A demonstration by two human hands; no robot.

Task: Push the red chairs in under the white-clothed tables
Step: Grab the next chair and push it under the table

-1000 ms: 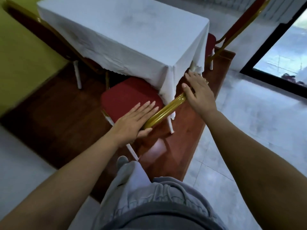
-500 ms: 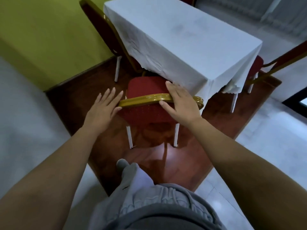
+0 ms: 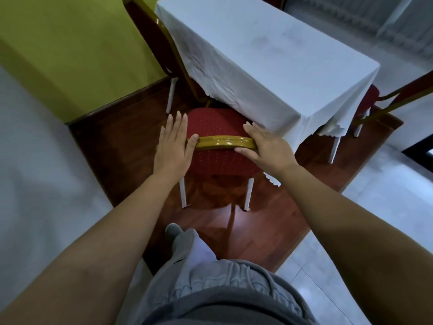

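Observation:
A red chair point(image 3: 218, 158) with a gold top rail point(image 3: 225, 142) and white legs stands in front of me, facing the white-clothed table point(image 3: 269, 55). The front of its seat lies under the hanging cloth. My left hand point(image 3: 174, 139) lies flat at the rail's left end, fingers straight, thumb touching the rail. My right hand point(image 3: 264, 144) rests over the rail's right end, with straight fingers reaching forward and the thumb on the near side.
A second red chair point(image 3: 150, 36) stands at the table's left side, near the green wall. A third chair point(image 3: 410, 95) is at the right side, its seat by the cloth. The table stands on a brown wooden platform point(image 3: 112, 141) edged by pale tiles. My grey-trousered leg point(image 3: 187, 249) is below.
My left hand has moved from beside the chair onto the rail's left end. My right hand has slid to the rail's right end. The chair now sits squarer to the table.

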